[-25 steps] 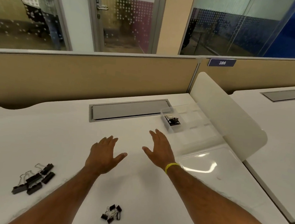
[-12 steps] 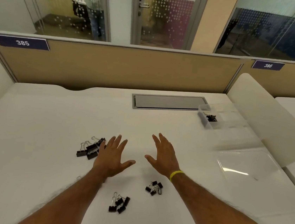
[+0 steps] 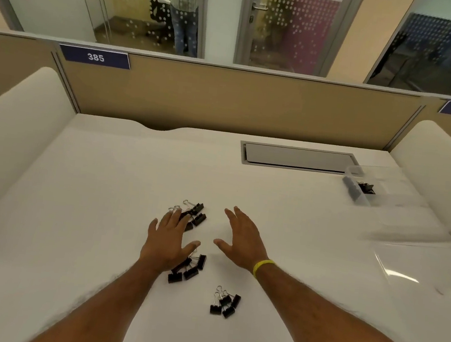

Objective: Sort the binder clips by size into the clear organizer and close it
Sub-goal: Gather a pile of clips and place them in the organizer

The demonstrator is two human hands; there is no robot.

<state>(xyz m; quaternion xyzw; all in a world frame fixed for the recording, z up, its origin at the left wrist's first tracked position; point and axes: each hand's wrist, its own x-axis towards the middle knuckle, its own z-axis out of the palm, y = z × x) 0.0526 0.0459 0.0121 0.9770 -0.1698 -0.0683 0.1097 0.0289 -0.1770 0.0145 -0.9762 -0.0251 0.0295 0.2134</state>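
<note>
Three heaps of black binder clips lie on the white desk. The largest clips (image 3: pixel 195 212) sit just past the fingertips of my left hand (image 3: pixel 168 239), which hovers open, palm down. A middle heap (image 3: pixel 188 269) lies by that hand's wrist, partly hidden. The smallest clips (image 3: pixel 224 303) are nearest me. My right hand (image 3: pixel 242 238) is open beside the left, holding nothing. The clear organizer (image 3: pixel 390 195) stands at the far right with its lid (image 3: pixel 421 266) laid open toward me; a few clips (image 3: pixel 367 187) rest in one far-left compartment.
A grey cable hatch (image 3: pixel 299 158) is set into the desk behind the organizer. White curved dividers (image 3: pixel 12 129) rise at both sides, and a tan partition (image 3: pixel 226 100) closes the back. Behind the glass a person stands.
The view has swung left, so the organizer slid to the right edge and all three clip heaps came to the middle. My left hand now reaches over the heap of largest clips.
</note>
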